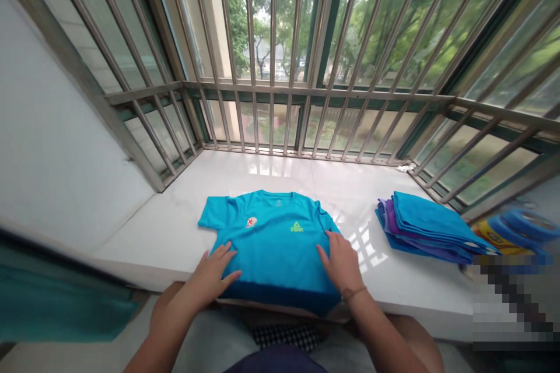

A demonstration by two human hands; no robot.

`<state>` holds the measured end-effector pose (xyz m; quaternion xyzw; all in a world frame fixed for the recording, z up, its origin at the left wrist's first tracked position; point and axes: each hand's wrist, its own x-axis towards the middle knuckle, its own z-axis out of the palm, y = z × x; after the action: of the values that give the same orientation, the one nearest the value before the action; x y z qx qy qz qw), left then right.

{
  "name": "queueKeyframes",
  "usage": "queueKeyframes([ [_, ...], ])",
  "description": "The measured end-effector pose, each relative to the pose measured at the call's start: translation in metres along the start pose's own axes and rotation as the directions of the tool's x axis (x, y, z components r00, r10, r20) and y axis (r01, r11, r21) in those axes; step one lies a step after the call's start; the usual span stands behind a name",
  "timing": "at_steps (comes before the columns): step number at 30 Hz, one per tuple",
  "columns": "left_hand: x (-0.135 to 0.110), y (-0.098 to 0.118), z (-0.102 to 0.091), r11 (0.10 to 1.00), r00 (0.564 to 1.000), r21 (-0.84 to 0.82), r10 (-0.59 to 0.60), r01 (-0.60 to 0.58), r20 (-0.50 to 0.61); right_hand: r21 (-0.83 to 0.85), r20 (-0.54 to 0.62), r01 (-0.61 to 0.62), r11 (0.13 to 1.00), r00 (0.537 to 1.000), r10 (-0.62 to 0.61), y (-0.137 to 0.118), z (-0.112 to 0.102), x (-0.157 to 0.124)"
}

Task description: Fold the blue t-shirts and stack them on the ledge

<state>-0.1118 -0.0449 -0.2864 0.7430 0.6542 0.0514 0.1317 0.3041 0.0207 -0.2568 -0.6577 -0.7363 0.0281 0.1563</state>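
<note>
A bright blue T-shirt (273,239) lies face up on the white window ledge (175,227), collar toward the window, with a small round badge and a green logo on the chest. Its right side looks folded in, and the hem hangs over the ledge's front edge. My left hand (214,274) rests flat on the shirt's lower left part, fingers spread. On the shirt's right edge lies my right hand (340,262), flat with fingers stretched out. Neither hand grips anything.
A stack of folded blue and purple garments (426,227) sits on the ledge to the right. Metal window bars (271,70) enclose the ledge at the back and both sides. Blue and yellow objects (511,230) lie at the far right.
</note>
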Motion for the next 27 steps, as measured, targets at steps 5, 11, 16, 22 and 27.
queueKeyframes([
  [5,0.036,0.044,0.012,0.988,0.967,0.03,0.157,-0.154,-0.199,0.181,0.123,-0.239,0.954,0.968,0.219,0.052,0.009,0.062],
  [11,0.079,0.116,0.051,0.905,0.881,0.031,0.42,-0.424,-0.218,0.341,0.084,-0.355,0.871,0.934,0.348,0.108,-0.003,0.075],
  [16,0.155,0.161,0.043,0.892,0.892,-0.079,0.436,-0.446,-0.115,0.363,0.054,-0.498,0.788,0.855,0.515,0.137,-0.005,0.068],
  [22,0.246,0.184,0.033,0.921,0.929,-0.126,0.361,-0.369,-0.082,0.313,0.063,-0.568,0.761,0.812,0.58,0.145,-0.006,0.08],
  [27,0.256,0.183,0.043,0.927,0.936,-0.157,0.319,-0.341,-0.147,0.276,0.138,-0.567,0.776,0.822,0.552,0.145,-0.011,0.088],
])
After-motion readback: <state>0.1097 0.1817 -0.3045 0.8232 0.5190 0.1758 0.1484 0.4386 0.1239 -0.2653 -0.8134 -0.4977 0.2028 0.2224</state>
